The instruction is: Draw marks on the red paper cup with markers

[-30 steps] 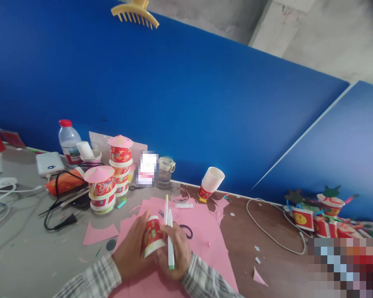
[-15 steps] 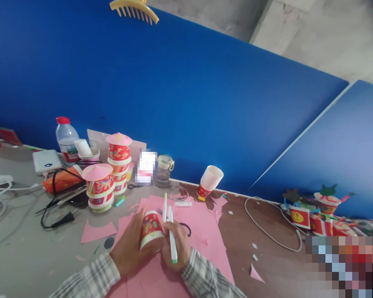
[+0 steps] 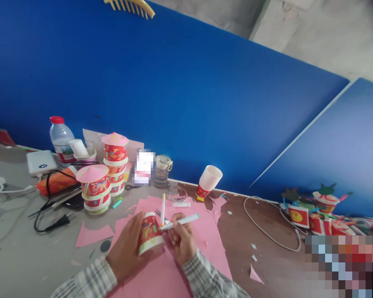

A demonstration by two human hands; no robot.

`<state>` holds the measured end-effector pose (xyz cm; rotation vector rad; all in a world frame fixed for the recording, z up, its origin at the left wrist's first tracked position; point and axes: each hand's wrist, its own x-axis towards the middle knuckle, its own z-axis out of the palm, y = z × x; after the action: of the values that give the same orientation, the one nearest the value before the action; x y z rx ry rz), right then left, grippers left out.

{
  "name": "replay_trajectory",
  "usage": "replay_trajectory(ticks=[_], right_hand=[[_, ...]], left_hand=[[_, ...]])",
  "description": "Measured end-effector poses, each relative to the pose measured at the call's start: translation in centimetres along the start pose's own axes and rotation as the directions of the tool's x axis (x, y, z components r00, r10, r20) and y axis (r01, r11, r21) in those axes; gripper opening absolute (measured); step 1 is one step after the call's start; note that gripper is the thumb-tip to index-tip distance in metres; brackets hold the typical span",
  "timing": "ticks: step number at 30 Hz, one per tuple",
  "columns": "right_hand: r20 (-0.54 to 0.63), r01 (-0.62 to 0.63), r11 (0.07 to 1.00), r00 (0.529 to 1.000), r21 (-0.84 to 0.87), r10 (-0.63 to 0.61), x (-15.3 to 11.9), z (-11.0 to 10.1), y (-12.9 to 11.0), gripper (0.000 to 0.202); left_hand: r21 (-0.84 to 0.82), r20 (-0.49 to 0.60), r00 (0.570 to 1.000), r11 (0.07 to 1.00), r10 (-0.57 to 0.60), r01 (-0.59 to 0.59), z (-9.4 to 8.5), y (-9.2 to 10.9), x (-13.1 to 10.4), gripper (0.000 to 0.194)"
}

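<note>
While the left hand (image 3: 129, 242) curls firmly round a red-and-white printed paper cup (image 3: 151, 232) at the frame's lower centre, I see, just rightward, the right hand (image 3: 184, 243) pinching a slim white green-ended marker (image 3: 191, 218), tip by the cup's edge.

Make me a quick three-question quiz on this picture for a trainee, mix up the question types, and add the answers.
1. Multiple choice: what does the right hand hold?
A) a yellow hair clip
B) a white marker
C) a clear drinking bottle

2. True or false: in the picture, the red-capped plastic bottle stands to the left of both pink-roofed paper-cup towers.

3. Fill in the blank: the left hand holds a red printed paper ____.

Key: 1. B; 2. True; 3. cup.
</note>
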<state>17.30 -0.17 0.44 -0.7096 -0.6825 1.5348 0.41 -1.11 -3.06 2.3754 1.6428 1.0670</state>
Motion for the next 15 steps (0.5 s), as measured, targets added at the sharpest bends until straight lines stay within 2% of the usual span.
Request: replay_trajectory(ticks=[6, 15], right_hand=[[0.003, 0.025, 0.999, 1.0, -0.044, -0.025, 0.1, -0.5, 1.0, 0.024], [-0.001, 0.081, 0.992, 0.997, -0.095, -0.081, -0.5, 0.4, 0.9, 0.029]], left_hand=[[0.03, -0.022, 0.999, 0.998, 0.047, -0.046, 0.1, -0.1, 0.1, 0.101], [0.079, -0.051, 0.996, 0.994, 0.076, -0.072, 0.2, -0.1, -0.3, 0.099]])
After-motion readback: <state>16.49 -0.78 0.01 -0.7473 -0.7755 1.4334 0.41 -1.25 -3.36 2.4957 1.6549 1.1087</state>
